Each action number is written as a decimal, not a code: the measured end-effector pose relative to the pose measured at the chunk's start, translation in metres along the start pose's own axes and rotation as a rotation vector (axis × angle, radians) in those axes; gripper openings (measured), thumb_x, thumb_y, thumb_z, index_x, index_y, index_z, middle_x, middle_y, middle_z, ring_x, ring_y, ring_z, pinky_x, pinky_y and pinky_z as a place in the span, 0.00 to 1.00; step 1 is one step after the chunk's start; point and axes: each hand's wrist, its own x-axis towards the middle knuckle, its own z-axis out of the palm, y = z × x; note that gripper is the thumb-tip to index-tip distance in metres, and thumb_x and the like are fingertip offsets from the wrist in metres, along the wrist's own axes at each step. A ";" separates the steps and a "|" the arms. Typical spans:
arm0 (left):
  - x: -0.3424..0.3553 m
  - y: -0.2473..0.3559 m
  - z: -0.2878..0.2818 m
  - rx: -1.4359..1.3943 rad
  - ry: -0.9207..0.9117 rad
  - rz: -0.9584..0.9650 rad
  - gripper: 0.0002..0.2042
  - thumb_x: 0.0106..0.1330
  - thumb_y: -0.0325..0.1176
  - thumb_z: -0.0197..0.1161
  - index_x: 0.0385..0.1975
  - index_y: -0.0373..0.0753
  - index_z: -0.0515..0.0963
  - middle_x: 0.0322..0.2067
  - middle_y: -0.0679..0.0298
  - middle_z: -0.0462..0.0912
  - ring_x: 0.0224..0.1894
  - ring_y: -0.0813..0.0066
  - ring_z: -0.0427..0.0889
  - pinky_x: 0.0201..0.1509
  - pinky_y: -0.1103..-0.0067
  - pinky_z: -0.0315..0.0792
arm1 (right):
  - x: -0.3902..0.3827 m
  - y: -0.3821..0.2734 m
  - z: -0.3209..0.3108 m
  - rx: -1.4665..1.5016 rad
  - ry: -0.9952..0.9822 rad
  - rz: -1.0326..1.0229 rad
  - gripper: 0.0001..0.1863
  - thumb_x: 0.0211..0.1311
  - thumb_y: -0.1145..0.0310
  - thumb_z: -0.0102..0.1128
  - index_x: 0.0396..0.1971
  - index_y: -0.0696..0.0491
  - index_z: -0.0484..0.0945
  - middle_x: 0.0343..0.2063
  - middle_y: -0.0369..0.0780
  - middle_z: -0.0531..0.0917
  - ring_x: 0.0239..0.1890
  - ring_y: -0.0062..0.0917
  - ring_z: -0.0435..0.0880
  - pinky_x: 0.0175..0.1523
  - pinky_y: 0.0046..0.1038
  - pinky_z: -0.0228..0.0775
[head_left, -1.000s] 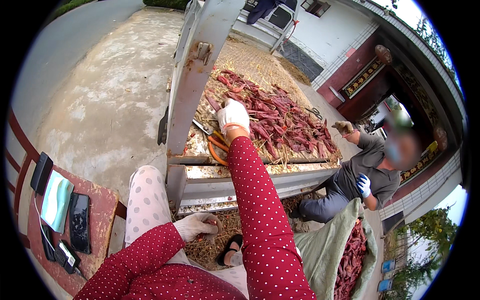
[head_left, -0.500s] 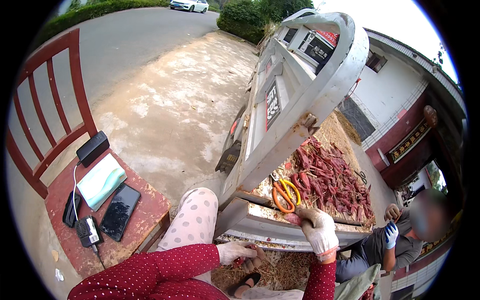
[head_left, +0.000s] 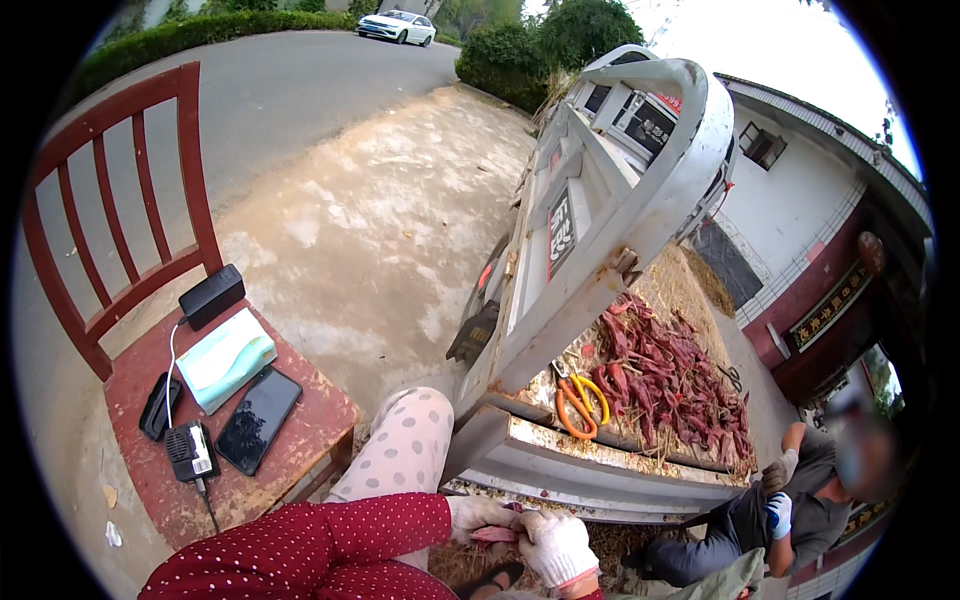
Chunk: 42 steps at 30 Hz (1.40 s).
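Head view, red pepper (head_left: 494,536), apparently in left grip (head_left: 480,513), beside right grip (head_left: 556,546)

Peppers (head_left: 665,385) lie on the truck (head_left: 575,315), the tool (head_left: 573,384) near its rear edge. Left of the truck stands a chair (head_left: 250,500); right of it, a co-worker (head_left: 817,505).

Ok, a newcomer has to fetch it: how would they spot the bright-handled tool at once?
Start from the grey truck and find the red peppers piled at its rear end. The tool lies by that pile's left edge. One handle is orange, the other yellow, unlike the dark scissors at the pile's right edge.
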 end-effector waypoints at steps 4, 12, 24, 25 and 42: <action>0.017 -0.018 -0.016 0.079 -0.043 0.179 0.17 0.72 0.33 0.63 0.55 0.33 0.71 0.38 0.58 0.85 0.32 0.71 0.86 0.38 0.71 0.84 | -0.004 0.001 0.011 0.125 0.154 0.089 0.10 0.54 0.63 0.64 0.36 0.48 0.84 0.32 0.41 0.86 0.37 0.38 0.86 0.42 0.40 0.79; 0.009 -0.010 -0.013 0.261 0.010 0.035 0.16 0.69 0.30 0.64 0.53 0.32 0.75 0.39 0.59 0.83 0.38 0.73 0.85 0.36 0.77 0.82 | -0.034 0.020 0.055 0.808 0.301 0.373 0.17 0.55 0.68 0.69 0.46 0.55 0.85 0.36 0.45 0.87 0.39 0.33 0.88 0.46 0.32 0.79; -0.008 0.006 0.013 0.192 0.037 0.059 0.11 0.63 0.23 0.61 0.46 0.33 0.76 0.28 0.62 0.79 0.23 0.78 0.72 0.31 0.74 0.70 | -0.028 -0.012 0.064 1.453 0.602 0.592 0.19 0.56 0.75 0.65 0.49 0.60 0.82 0.41 0.44 0.85 0.42 0.28 0.85 0.49 0.29 0.77; -0.012 0.011 0.018 0.176 0.025 0.058 0.11 0.62 0.22 0.59 0.45 0.33 0.75 0.26 0.61 0.78 0.22 0.78 0.70 0.29 0.73 0.68 | -0.025 -0.014 0.063 1.525 0.630 0.586 0.19 0.56 0.76 0.64 0.49 0.60 0.82 0.42 0.43 0.85 0.43 0.28 0.84 0.50 0.28 0.77; -0.012 0.011 0.015 0.229 0.092 0.114 0.12 0.63 0.26 0.63 0.46 0.32 0.77 0.26 0.63 0.80 0.22 0.79 0.75 0.27 0.80 0.69 | -0.017 -0.013 0.054 0.566 0.719 0.174 0.14 0.55 0.74 0.69 0.43 0.53 0.87 0.39 0.42 0.84 0.40 0.36 0.84 0.46 0.32 0.77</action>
